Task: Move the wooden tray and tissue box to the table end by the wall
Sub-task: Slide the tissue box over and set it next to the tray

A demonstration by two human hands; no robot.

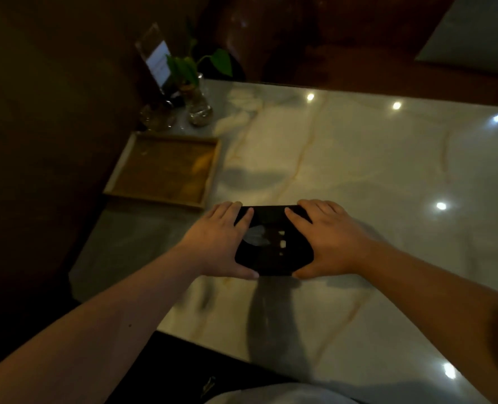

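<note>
A black tissue box (274, 252) with a white tissue showing in its top slot sits near the middle of the marble table (358, 170). My left hand (223, 243) grips its left side, thumb at the near edge and fingers over the far edge. My right hand (326, 243) grips its right side the same way. An empty wooden tray (163, 167) lies at the table's left end, against the dark wall, apart from the box.
Behind the tray stand a glass vase with a green plant (196, 103), a smaller glass object (156, 116) and an upright menu card holder (156, 58). A brown bench seat (314, 39) lies beyond the table's far edge. The table's near edge runs diagonally below my arms.
</note>
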